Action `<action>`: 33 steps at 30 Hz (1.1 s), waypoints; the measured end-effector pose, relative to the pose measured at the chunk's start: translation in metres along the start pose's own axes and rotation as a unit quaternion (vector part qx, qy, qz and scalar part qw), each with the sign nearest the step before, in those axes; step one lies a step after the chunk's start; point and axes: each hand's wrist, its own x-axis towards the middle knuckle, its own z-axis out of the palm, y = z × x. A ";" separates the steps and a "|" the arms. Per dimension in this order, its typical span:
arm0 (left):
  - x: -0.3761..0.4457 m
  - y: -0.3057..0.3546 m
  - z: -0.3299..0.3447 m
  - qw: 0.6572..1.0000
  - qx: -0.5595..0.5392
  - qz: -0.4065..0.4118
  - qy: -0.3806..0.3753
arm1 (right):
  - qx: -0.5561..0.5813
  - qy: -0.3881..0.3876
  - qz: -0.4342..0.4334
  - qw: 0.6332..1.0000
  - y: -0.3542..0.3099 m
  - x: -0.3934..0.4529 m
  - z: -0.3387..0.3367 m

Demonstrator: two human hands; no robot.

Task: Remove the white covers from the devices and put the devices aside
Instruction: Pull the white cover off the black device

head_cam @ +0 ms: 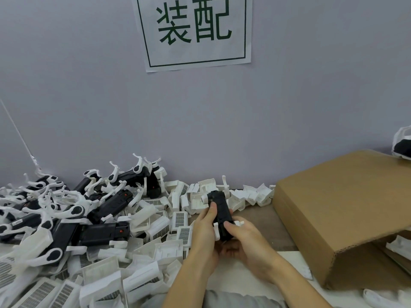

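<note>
A black device [222, 213] with small white parts at its top and sides is held upright over the table, just right of centre. My left hand [205, 227] grips its left side, thumb lying on its face. My right hand [243, 237] grips its lower right side, thumb on the front. A heap of black devices with white hooked arms [73, 210] lies at the left. Loose white covers [155, 247] are piled in front of and behind that heap, some with grilles.
A large brown cardboard box [347, 207] lies on its side at the right, white parts showing in its opening [400, 247]. More white covers [251, 196] line the wall behind my hands. A paper sign [193, 30] hangs on the grey wall. A bag [402, 145] sits at far right.
</note>
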 end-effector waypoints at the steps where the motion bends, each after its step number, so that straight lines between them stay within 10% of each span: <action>1: 0.000 -0.001 0.000 1.000 0.004 0.006 0.000 | -0.002 0.006 -0.001 1.000 0.000 0.000 0.001; 33: 0.010 -0.010 -0.005 0.997 0.058 0.049 -0.002 | -0.072 0.018 -0.006 0.997 0.005 0.005 -0.004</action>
